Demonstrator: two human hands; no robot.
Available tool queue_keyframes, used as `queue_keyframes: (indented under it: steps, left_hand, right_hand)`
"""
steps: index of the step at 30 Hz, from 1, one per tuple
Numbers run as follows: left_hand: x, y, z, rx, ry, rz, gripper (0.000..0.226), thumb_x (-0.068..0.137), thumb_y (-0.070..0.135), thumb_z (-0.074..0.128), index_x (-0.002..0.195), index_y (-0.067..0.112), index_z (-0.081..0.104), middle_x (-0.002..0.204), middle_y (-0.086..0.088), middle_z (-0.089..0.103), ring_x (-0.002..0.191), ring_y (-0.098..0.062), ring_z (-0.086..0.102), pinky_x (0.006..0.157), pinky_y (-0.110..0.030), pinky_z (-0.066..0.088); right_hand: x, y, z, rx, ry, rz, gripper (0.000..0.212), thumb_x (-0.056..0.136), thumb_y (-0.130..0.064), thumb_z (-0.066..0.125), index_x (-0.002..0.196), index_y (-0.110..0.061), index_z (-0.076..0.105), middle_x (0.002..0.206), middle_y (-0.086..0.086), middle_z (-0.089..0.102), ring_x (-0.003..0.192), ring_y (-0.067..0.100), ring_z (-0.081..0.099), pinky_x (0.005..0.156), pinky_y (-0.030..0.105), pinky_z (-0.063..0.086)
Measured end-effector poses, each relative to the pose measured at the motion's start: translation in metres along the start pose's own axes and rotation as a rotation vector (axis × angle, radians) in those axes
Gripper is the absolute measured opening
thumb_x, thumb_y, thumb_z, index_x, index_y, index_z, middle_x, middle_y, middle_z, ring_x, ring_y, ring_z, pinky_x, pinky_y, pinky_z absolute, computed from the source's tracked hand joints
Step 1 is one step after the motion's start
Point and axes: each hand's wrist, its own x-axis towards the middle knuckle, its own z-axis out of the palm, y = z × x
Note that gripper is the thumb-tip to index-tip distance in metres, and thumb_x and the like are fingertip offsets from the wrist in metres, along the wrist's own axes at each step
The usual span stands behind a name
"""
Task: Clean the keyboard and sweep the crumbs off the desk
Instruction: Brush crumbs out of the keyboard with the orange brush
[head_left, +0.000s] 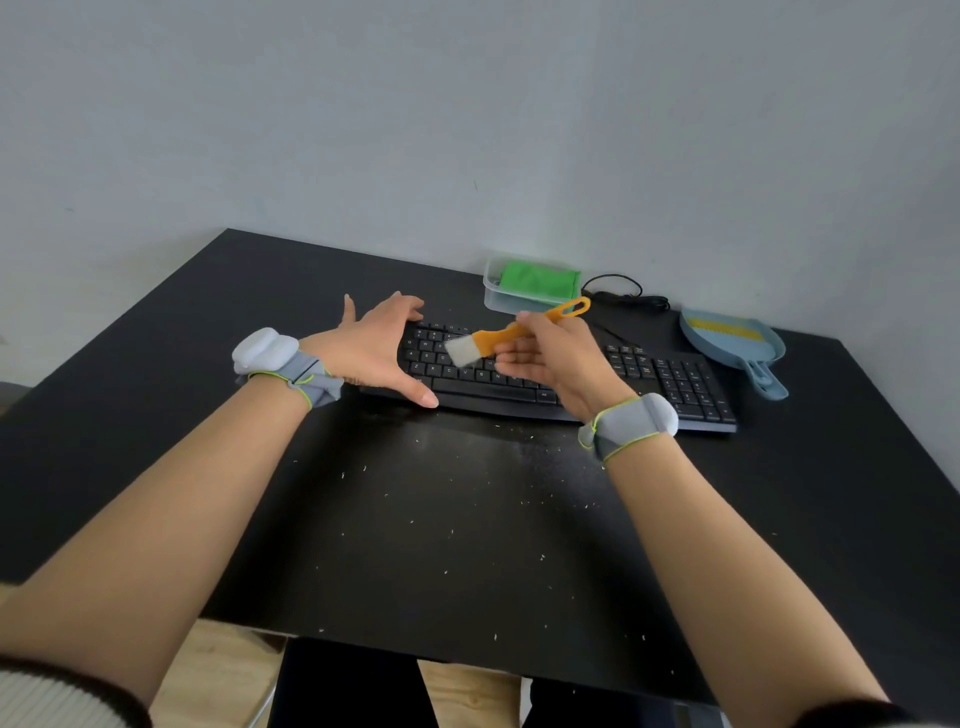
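A black keyboard (654, 376) lies across the back of the black desk (156, 395). My left hand (374, 348) spans the keyboard's left end, thumb at the front edge and fingers at the back edge. My right hand (558, 358) hovers over the middle keys, holding an orange brush (511, 332) with white bristles that point left and down, just above the keys. Several pale crumbs (467, 519) are scattered over the desk in front of the keyboard.
A clear plastic box (491, 291) with a green cloth (537, 280) stands behind the keyboard. A blue dustpan with a yellow comb (727, 338) lies at the back right. A black cable (623, 291) curls by the wall. The desk's front edge is near my elbows.
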Motion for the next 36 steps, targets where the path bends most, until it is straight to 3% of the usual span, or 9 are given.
queue_keyframes:
  steps: [3, 9, 12, 16, 21, 24, 30, 32, 36]
  left_hand:
    - [-0.001, 0.001, 0.0, -0.011, 0.002, -0.006, 0.127, 0.058, 0.062, 0.085, 0.152, 0.017, 0.014, 0.155, 0.003, 0.033, 0.147, -0.019, 0.023, 0.115, -0.06, -0.019]
    - [0.001, 0.001, -0.001, -0.02, -0.012, -0.01, 0.126, 0.058, 0.06, 0.086, 0.152, 0.017, 0.014, 0.155, 0.002, 0.033, 0.148, -0.021, 0.021, 0.115, -0.06, -0.018]
    - [0.001, 0.002, 0.0, -0.016, -0.015, -0.012, 0.126, 0.058, 0.061, 0.086, 0.152, 0.017, 0.014, 0.155, 0.002, 0.033, 0.147, -0.022, 0.025, 0.115, -0.06, -0.017]
    - [0.0, 0.001, 0.0, -0.021, -0.013, -0.013, 0.125, 0.058, 0.061, 0.086, 0.151, 0.018, 0.014, 0.155, 0.003, 0.033, 0.147, -0.02, 0.024, 0.115, -0.061, -0.017]
    - [0.0, 0.003, 0.0, -0.026, -0.018, -0.017, 0.125, 0.059, 0.059, 0.086, 0.152, 0.016, 0.014, 0.155, 0.003, 0.033, 0.148, -0.019, 0.021, 0.115, -0.061, -0.017]
    - [0.0, 0.003, 0.0, -0.028, -0.013, -0.021, 0.125, 0.059, 0.059, 0.086, 0.152, 0.016, 0.014, 0.156, 0.003, 0.033, 0.147, -0.02, 0.025, 0.115, -0.061, -0.017]
    - [0.0, 0.002, 0.0, -0.036, -0.019, -0.026, 0.125, 0.058, 0.06, 0.086, 0.151, 0.017, 0.015, 0.155, 0.003, 0.034, 0.146, -0.022, 0.028, 0.115, -0.062, -0.017]
    - [0.0, 0.002, 0.0, -0.039, -0.016, -0.026, 0.125, 0.058, 0.06, 0.086, 0.151, 0.017, 0.016, 0.155, 0.003, 0.034, 0.146, -0.022, 0.027, 0.115, -0.062, -0.016]
    - [-0.002, 0.003, 0.0, -0.04, -0.01, -0.019, 0.124, 0.059, 0.059, 0.086, 0.152, 0.016, 0.016, 0.155, 0.003, 0.033, 0.146, -0.021, 0.026, 0.115, -0.061, -0.017]
  right_hand:
    - [0.002, -0.007, -0.013, -0.045, 0.072, -0.069, 0.027, 0.102, -0.015, 0.047, 0.09, 0.002, 0.063, 0.071, 0.013, 0.067, 0.057, 0.02, 0.062, 0.057, 0.031, 0.062]
    - [0.001, -0.01, -0.052, -0.915, 0.326, -0.343, 0.029, 0.097, -0.03, 0.048, 0.085, -0.003, 0.051, 0.068, 0.005, 0.059, 0.061, 0.019, 0.056, 0.06, 0.034, 0.043]
    - [0.003, -0.002, -0.044, -0.662, 0.193, -0.21, 0.03, 0.099, -0.025, 0.047, 0.09, 0.002, 0.059, 0.07, 0.01, 0.067, 0.056, 0.022, 0.062, 0.054, 0.033, 0.056]
    - [0.01, -0.008, -0.038, -0.257, 0.091, -0.096, 0.022, 0.098, -0.013, 0.044, 0.088, -0.003, 0.06, 0.065, 0.009, 0.062, 0.051, 0.018, 0.054, 0.045, 0.026, 0.051]
    - [0.024, -0.012, -0.045, -0.597, 0.143, -0.302, 0.014, 0.105, -0.019, 0.04, 0.107, -0.007, 0.048, 0.074, 0.002, 0.064, 0.06, 0.012, 0.059, 0.058, 0.029, 0.054]
    - [0.028, -0.012, -0.043, -0.788, 0.129, -0.381, 0.022, 0.105, -0.021, 0.039, 0.107, -0.006, 0.054, 0.085, 0.011, 0.069, 0.068, 0.021, 0.06, 0.072, 0.041, 0.055]
    - [0.027, -0.017, -0.032, -1.024, 0.096, -0.349, 0.035, 0.104, -0.019, 0.032, 0.101, 0.0, 0.061, 0.093, 0.024, 0.069, 0.089, 0.038, 0.065, 0.08, 0.043, 0.053]
    - [0.026, -0.017, -0.031, -1.025, 0.06, -0.28, 0.039, 0.104, -0.018, 0.03, 0.1, 0.005, 0.061, 0.086, 0.023, 0.067, 0.076, 0.037, 0.064, 0.069, 0.043, 0.056]
    - [0.028, -0.017, -0.033, -0.787, 0.023, -0.118, 0.034, 0.105, -0.02, 0.032, 0.086, -0.006, 0.057, 0.059, 0.008, 0.057, 0.046, 0.019, 0.049, 0.037, 0.022, 0.04]
